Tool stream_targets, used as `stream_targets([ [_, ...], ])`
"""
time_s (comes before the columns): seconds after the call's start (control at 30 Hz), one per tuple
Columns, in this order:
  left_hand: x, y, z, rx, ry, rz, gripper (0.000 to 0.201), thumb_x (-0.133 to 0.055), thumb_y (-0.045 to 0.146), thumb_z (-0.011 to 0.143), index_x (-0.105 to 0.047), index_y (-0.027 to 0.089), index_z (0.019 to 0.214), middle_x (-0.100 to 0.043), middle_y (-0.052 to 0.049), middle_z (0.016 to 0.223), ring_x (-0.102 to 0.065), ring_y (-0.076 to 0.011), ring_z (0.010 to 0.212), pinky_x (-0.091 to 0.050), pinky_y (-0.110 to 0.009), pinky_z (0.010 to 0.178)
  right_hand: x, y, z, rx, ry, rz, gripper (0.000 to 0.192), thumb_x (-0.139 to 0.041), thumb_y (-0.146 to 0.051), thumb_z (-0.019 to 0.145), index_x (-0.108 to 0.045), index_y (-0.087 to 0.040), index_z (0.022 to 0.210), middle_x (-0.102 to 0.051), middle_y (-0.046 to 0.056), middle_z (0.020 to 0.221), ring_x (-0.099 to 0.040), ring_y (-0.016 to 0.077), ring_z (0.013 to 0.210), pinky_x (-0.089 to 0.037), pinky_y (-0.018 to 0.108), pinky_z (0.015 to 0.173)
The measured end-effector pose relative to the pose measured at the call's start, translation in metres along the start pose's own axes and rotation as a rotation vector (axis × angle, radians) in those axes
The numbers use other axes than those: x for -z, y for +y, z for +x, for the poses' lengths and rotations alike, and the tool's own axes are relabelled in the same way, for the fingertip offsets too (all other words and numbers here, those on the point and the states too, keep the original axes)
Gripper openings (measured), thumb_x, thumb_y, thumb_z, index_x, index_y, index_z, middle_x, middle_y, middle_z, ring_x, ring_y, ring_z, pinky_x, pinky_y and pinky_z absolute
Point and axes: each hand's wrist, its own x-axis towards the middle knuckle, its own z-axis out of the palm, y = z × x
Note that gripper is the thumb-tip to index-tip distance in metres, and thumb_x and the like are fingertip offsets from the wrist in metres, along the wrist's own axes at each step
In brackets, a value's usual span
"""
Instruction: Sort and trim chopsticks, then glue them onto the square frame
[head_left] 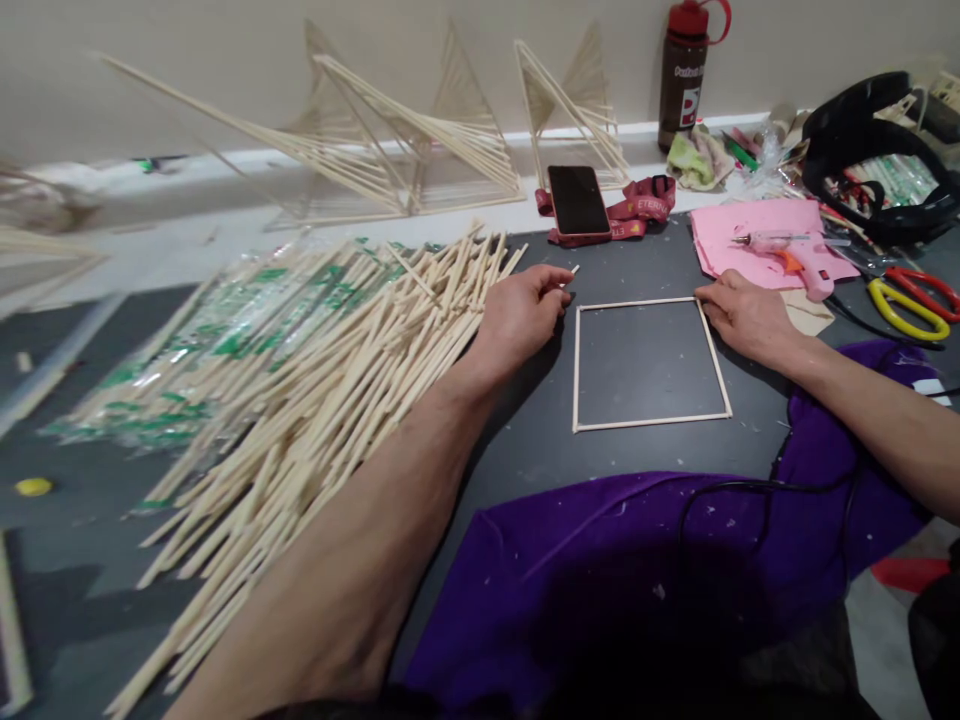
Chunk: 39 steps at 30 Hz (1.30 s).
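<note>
Two hands flank a stick square (651,362) lying flat on the bench (525,440): left hand (521,312) pinches a short stick (571,271) beside the pile (315,370); right hand (742,315), fingers curled, steadies a corner.

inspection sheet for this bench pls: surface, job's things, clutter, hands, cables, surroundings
Surface: dark grey table, partly under purple cloth.
Job's things: square stick frame flat on the table; loose stick pile at left.
Clutter: phone, pink glue gun on pink sheet, scissors, bottle.
Hands: left hand pinches a short stick piece; right hand rests at the frame's far right corner.
Cables: black cable across the cloth.
Surroundings: finished stick structures against the wall.
</note>
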Motion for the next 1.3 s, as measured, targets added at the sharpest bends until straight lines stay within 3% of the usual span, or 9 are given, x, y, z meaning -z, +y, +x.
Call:
stream_targets([
  [0.17, 0.005, -0.003, 0.001, -0.206, 0.002, 0.368, 0.029, -0.055, 0.022, 0.085, -0.079, 0.023, 0.102, -0.075, -0.008, 0.104, -0.066, -0.0268, 0.1, -0.051, -0.042, 0.095, -0.002, 0.002, -0.001, 0.008, 0.017, 0.007, 0.036, -0.042, -0.026, 0.098, -0.068, -0.018, 0.122, -0.064, 0.012, 0.116, -0.062, 0.0236, 0.094, -0.038, 0.032, 0.063],
  [0.33, 0.005, -0.005, 0.001, -0.292, -0.039, 0.487, 0.036, -0.048, 0.023, 0.088, -0.078, 0.018, 0.108, -0.074, -0.013, 0.104, -0.067, -0.0276, 0.097, -0.051, -0.043, 0.093, -0.004, 0.002, -0.002, 0.005, 0.043, 0.017, 0.035, -0.042, -0.025, 0.098, -0.068, -0.018, 0.122, -0.064, 0.013, 0.114, -0.061, 0.0235, 0.093, -0.04, 0.032, 0.065],
  [0.63, 0.001, 0.001, -0.005, -0.277, -0.048, 0.541, 0.038, -0.046, 0.024, 0.09, -0.079, 0.018, 0.107, -0.072, -0.014, 0.105, -0.067, -0.0279, 0.095, -0.053, -0.041, 0.084, -0.005, 0.0, -0.003, -0.03, 0.052, 0.019, 0.035, -0.043, -0.024, 0.097, -0.069, -0.016, 0.119, -0.064, 0.013, 0.113, -0.061, 0.0231, 0.092, -0.04, 0.033, 0.067],
  [1.3, 0.001, -0.007, -0.001, -0.229, 0.03, 0.489, 0.031, -0.049, 0.025, 0.09, -0.078, 0.026, 0.098, -0.07, -0.01, 0.107, -0.064, -0.0275, 0.098, -0.051, -0.041, 0.084, 0.0, -0.008, 0.021, 0.028, -0.021, -0.078, 0.04, -0.035, -0.025, 0.098, -0.069, -0.015, 0.116, -0.064, 0.014, 0.112, -0.063, 0.025, 0.089, -0.038, 0.034, 0.063],
])
